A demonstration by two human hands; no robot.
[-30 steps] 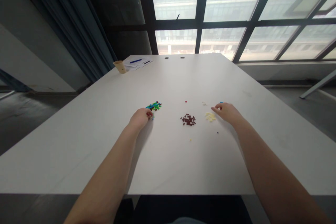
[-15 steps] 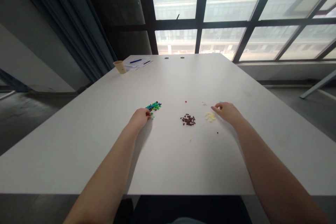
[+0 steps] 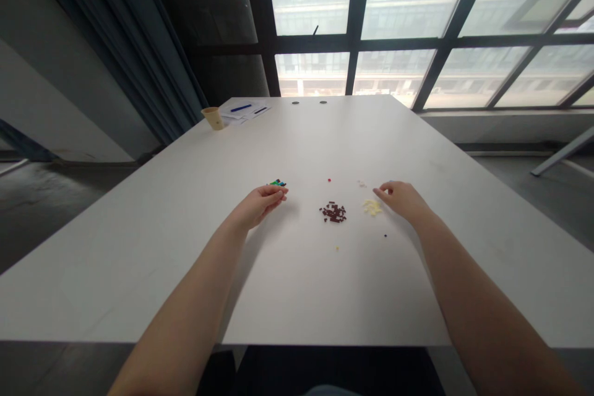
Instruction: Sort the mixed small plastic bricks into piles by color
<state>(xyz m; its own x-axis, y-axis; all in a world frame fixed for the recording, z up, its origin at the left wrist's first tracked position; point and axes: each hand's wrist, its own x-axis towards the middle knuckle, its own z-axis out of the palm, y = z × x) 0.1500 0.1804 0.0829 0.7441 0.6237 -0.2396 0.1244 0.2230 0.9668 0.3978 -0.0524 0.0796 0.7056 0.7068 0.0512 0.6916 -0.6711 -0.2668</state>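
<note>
My left hand hovers over the white table with its fingertips pinched together. Whatever it pinches is too small to make out. Behind its fingers shows part of a pile of small green and blue toy bricks, the rest hidden by the hand. My right hand rests at the right, fingers curled and closed, beside a heap of pale yellow bricks; anything inside it is hidden. Between the hands lies a heap of dark brown bricks.
Single pieces lie apart: a red one, a yellow one and a black one. A few whitish pieces lie behind the yellow heap. Far left on the table are a paper cup and papers with a blue pen.
My left hand has lifted from the near edge of the green and blue pile and moved right, now covering most of it. My right hand stays in place.
</note>
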